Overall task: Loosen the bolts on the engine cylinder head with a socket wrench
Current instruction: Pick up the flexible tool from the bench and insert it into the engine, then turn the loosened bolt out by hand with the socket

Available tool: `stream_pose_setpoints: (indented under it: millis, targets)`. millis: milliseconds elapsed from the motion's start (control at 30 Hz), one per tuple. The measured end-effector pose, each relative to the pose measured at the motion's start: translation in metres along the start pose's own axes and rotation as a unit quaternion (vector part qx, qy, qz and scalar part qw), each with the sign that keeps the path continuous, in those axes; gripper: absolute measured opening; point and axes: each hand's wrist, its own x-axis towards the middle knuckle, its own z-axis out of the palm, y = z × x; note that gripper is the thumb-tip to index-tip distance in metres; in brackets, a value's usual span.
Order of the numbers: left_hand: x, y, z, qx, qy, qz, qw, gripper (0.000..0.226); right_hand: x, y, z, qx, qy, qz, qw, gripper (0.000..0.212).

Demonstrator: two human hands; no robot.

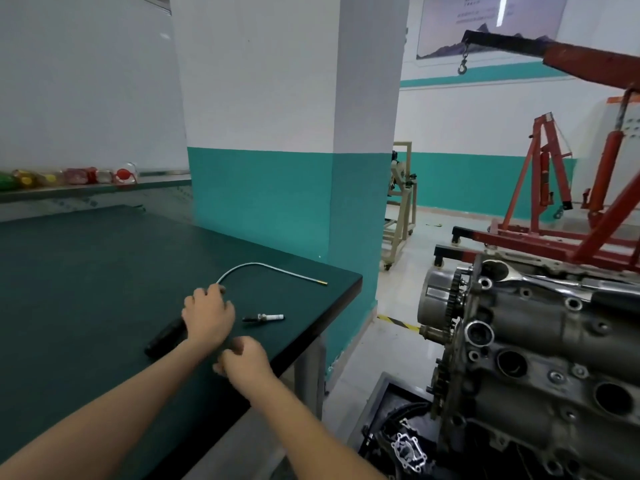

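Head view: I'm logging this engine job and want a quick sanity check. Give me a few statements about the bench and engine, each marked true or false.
1. The left hand rests on the flexible pick-up tool on the green bench. True.
2. A spark plug lies on the bench right of that hand. True.
3. The right hand grips the socket wrench. False: it holds nothing; the socket wrench lies on the cylinder head.
4. The engine sits on the bench. False: it stands apart, to the bench's right.
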Motion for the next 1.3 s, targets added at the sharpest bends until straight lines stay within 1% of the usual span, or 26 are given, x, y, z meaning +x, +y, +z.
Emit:
stream_pose_setpoints:
  millis: [33, 67, 133, 233, 300, 333, 400, 467, 533, 567, 600, 633, 667, 700, 767, 833, 967, 1067, 1133, 1200, 1267, 1300]
  targets:
    - [-0.003, 0.011, -0.003, -0.034, -0.001, 0.030, 0.999, 0.035, -0.004, -0.008, -0.008, 0.042, -0.008, 0.012, 0.999, 0.015]
    - [-0.007, 0.025, -0.009, -0.066, -0.002, 0.067, 0.996, 0.034, -0.010, -0.017, -0.018, 0.071, 0.003, 0.018, 0.997, 0.018]
    - [-0.019, 0.057, -0.023, -0.142, -0.001, 0.139, 0.980, 0.030, -0.022, -0.039, -0.043, 0.065, 0.044, -0.007, 0.997, 0.024]
    - [-0.048, 0.111, -0.051, -0.273, -0.016, 0.173, 0.946, 0.026, -0.058, -0.075, -0.088, -0.013, 0.102, -0.080, 0.992, 0.023]
    - [-0.071, 0.147, -0.067, -0.318, -0.028, 0.216, 0.923, 0.025, -0.085, -0.093, -0.124, -0.090, 0.161, -0.126, 0.975, 0.026]
    - [-0.083, 0.165, -0.074, -0.332, -0.038, 0.247, 0.909, 0.024, -0.100, -0.101, -0.144, -0.139, 0.196, -0.147, 0.960, 0.024]
    - [-0.110, 0.200, -0.085, -0.347, -0.050, 0.312, 0.883, 0.022, -0.133, -0.114, -0.183, -0.249, 0.277, -0.179, 0.911, 0.020]
    - [-0.135, 0.231, -0.092, -0.355, -0.053, 0.367, 0.858, 0.020, -0.167, -0.121, -0.223, -0.346, 0.349, -0.214, 0.844, 0.020]
    - [-0.156, 0.257, -0.092, -0.340, -0.073, 0.411, 0.843, 0.021, -0.200, -0.122, -0.264, -0.460, 0.386, -0.219, 0.769, 0.023]
    - [-0.164, 0.267, -0.090, -0.323, -0.089, 0.430, 0.838, 0.022, -0.214, -0.121, -0.284, -0.522, 0.392, -0.196, 0.732, 0.025]
    - [-0.171, 0.276, -0.087, -0.307, -0.107, 0.445, 0.835, 0.024, -0.225, -0.121, -0.306, -0.575, 0.390, -0.156, 0.702, 0.028]
    - [-0.177, 0.284, -0.083, -0.291, -0.124, 0.456, 0.832, 0.027, -0.235, -0.119, -0.326, -0.608, 0.383, -0.107, 0.687, 0.029]
    - [-0.182, 0.290, -0.079, -0.273, -0.140, 0.466, 0.830, 0.030, -0.243, -0.117, -0.344, -0.622, 0.374, -0.058, 0.685, 0.031]
    - [-0.186, 0.295, -0.075, -0.253, -0.153, 0.477, 0.828, 0.033, -0.251, -0.114, -0.359, -0.623, 0.363, -0.016, 0.693, 0.032]
    - [-0.188, 0.305, -0.067, -0.203, -0.156, 0.499, 0.828, 0.036, -0.260, -0.109, -0.381, -0.615, 0.335, 0.025, 0.713, 0.036]
    - [-0.189, 0.313, -0.061, -0.158, -0.141, 0.520, 0.827, 0.036, -0.261, -0.105, -0.391, -0.614, 0.309, 0.026, 0.726, 0.037]
    - [-0.186, 0.324, -0.050, -0.113, -0.134, 0.557, 0.812, 0.032, -0.242, -0.105, -0.395, -0.631, 0.292, 0.026, 0.718, 0.039]
    - [-0.179, 0.325, -0.040, -0.125, -0.128, 0.552, 0.815, 0.028, -0.222, -0.106, -0.401, -0.617, 0.289, 0.068, 0.729, 0.043]
    - [-0.177, 0.326, -0.037, -0.128, -0.120, 0.550, 0.817, 0.026, -0.214, -0.111, -0.406, -0.591, 0.265, 0.110, 0.754, 0.045]
    - [-0.175, 0.328, -0.036, -0.131, -0.105, 0.556, 0.814, 0.025, -0.210, -0.118, -0.411, -0.567, 0.224, 0.142, 0.780, 0.050]
    - [-0.174, 0.328, -0.035, -0.134, -0.091, 0.564, 0.810, 0.024, -0.211, -0.122, -0.412, -0.551, 0.198, 0.152, 0.796, 0.052]
    - [-0.174, 0.328, -0.035, -0.137, -0.089, 0.567, 0.808, 0.024, -0.212, -0.122, -0.412, -0.544, 0.195, 0.143, 0.804, 0.051]
